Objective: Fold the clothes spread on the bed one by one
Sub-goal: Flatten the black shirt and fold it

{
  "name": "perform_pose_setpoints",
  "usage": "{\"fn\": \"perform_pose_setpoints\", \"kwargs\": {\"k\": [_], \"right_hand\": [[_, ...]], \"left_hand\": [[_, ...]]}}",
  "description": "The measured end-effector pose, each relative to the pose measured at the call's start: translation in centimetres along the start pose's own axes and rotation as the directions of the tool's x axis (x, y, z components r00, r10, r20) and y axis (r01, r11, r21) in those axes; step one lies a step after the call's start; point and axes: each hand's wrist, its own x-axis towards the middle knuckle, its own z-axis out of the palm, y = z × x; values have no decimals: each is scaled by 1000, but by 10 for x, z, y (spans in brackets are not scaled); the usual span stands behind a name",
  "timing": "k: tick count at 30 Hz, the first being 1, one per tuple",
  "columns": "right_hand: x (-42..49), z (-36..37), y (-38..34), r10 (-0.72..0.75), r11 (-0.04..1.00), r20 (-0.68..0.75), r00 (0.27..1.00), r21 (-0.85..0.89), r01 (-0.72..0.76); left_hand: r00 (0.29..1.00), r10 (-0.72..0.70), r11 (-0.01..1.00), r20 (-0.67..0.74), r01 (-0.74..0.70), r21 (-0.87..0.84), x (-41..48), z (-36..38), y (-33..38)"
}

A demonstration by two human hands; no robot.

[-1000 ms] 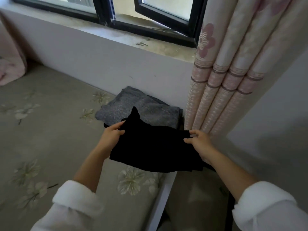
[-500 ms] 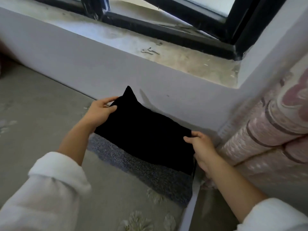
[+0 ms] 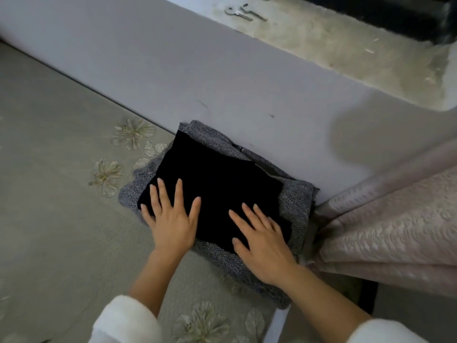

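Both hands, left [image 3: 170, 224] and right [image 3: 264, 246], lie flat with fingers spread, pressing the folded black cloth [image 3: 217, 184] onto the grey garment [image 3: 294, 206] on the bed [image 3: 61, 194].

Matt black cloth [image 3: 217, 184] lies on coarse grey knit [image 3: 294, 204].

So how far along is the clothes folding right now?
Done: a folded grey knit garment lies at the corner of the bed, with a folded black garment stacked on it. In hand: the left hand and right hand lie flat on the black one, pressing it. Left: no unfolded clothes show in this view, so what remains cannot be told.
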Motion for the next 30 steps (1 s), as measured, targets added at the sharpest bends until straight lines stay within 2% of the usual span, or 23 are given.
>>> {"fn": "perform_pose_setpoints", "kwargs": {"k": [4,9,13,18,23,27,30], "right_hand": [[5,15,3,38,983,220,975,-184,3],[26,7,-1,63,970,359,931,-240,27],[8,1,-3,43,971,302,952,-236,31],[-35,-7,-4,12,987,191,981,-160,19],[-80,-16,-23,-53,988,157,986,-136,75],[-127,-8,-51,-184,972,183,966,-110,206],[-164,8,-82,-281,950,223,934,-74,303]], "left_hand": [[999,20,1000,35,-20,7,3,17,-11],[990,-18,1000,137,17,7,15,24,-19],[970,-29,999,240,36,-23,11,4,-8],[991,-8,969,134,41,-246,-59,-6,-3],[982,-125,938,140,163,-306,-154,-17,-10],[957,-272,892,103,291,-346,-237,-43,-19],[912,-407,840,54,397,-369,-312,-65,-32]]}}
